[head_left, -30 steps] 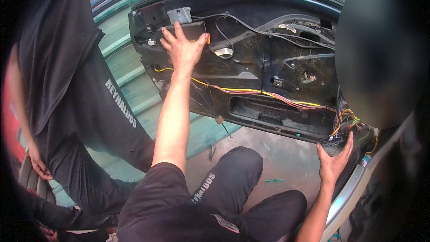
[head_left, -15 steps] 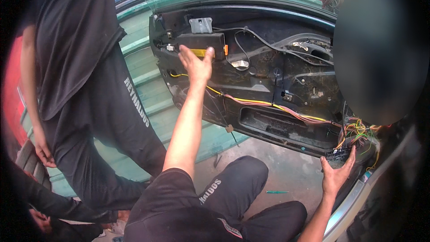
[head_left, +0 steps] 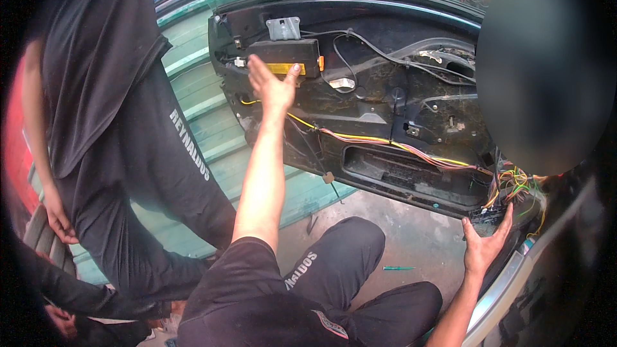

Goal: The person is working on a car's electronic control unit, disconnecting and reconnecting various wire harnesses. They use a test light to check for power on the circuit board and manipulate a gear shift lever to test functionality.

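Note:
A bare black car door [head_left: 373,106] stands in front of me, its inner side exposed. My left hand [head_left: 276,96] is spread flat with the thumb apart, over the lower edge of a black box [head_left: 283,50] with a yellow label. Whether the palm touches the door cannot be seen. A yellow and pink wire harness [head_left: 385,143] runs across the door to a tangle of loose wires [head_left: 517,183] at its lower right. Just below that tangle, my right hand [head_left: 485,247] has thumb and fingers wide apart, around the door's dark lower corner, with nothing visibly gripped.
A person in dark clothes [head_left: 122,122] stands close on my left, one hand [head_left: 61,222] hanging down. Behind the door is a green corrugated shutter [head_left: 193,90]. A thin green tool [head_left: 398,268] lies on the floor near my knees. The car's sill [head_left: 498,295] is at right.
The whole view has shifted slightly, so the door sits a little higher and further left. Both hands keep nearly the same places and spread poses.

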Tool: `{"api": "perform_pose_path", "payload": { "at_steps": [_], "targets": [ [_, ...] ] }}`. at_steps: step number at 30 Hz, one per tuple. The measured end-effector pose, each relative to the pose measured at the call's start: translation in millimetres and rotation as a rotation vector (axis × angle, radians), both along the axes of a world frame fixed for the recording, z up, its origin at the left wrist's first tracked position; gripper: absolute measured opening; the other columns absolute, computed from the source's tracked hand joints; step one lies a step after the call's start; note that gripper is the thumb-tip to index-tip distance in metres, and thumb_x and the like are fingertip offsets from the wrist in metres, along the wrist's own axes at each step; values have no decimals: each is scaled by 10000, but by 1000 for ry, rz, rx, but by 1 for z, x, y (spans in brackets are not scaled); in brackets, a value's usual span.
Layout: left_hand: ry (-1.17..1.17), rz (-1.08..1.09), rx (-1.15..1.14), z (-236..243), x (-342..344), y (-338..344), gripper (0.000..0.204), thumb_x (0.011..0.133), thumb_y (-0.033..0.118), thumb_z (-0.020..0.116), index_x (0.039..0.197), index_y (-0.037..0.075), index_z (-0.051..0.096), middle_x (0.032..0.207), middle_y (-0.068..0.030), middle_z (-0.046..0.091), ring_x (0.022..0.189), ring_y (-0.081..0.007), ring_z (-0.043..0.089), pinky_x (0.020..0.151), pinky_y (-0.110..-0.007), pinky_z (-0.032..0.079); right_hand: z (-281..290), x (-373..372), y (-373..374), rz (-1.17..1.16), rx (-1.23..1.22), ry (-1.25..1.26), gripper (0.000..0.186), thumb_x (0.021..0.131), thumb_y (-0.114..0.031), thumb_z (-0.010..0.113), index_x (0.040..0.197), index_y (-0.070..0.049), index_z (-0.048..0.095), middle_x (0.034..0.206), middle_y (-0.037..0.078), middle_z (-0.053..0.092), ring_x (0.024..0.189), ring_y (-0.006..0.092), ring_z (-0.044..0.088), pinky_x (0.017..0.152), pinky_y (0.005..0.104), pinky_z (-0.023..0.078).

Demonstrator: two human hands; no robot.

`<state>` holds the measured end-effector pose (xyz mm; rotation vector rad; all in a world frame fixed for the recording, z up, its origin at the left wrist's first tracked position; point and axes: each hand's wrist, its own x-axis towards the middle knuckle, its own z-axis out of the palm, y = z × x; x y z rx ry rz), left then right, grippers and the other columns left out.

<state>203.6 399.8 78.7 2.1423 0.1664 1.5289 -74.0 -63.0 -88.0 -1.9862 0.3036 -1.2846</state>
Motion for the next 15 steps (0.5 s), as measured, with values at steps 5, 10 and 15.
{"api": "perform_pose_path", "payload": {
  "at_steps": [5,10,15],
  "targets": [
    [108,-105,-182,25,-4,12,1314,586,504,966,1526,-92,269,1397,-293,557,1318,-365,547,1113,-429,440,1,-2,-3,-12,2,3,1094,642,-97,897,1574,-70,324,1567,187,390,1460,337,363,1221,446,253],
    [197,-358,-397,43,-15,28,1270,551,467,989,1544,35,325,1403,-292,493,1298,-403,531,1101,-472,449,-3,-3,-3,6,14,7,1101,640,-89,895,1578,-73,319,1567,184,389,1459,338,365,1221,443,255],
    [253,-192,-346,40,-5,33,1195,582,509,964,1518,57,375,1417,-274,491,1302,-381,532,1099,-511,426,-3,-1,-4,8,3,15,1104,643,-102,901,1579,-72,316,1568,182,389,1459,336,365,1220,441,255]
  ]
}}
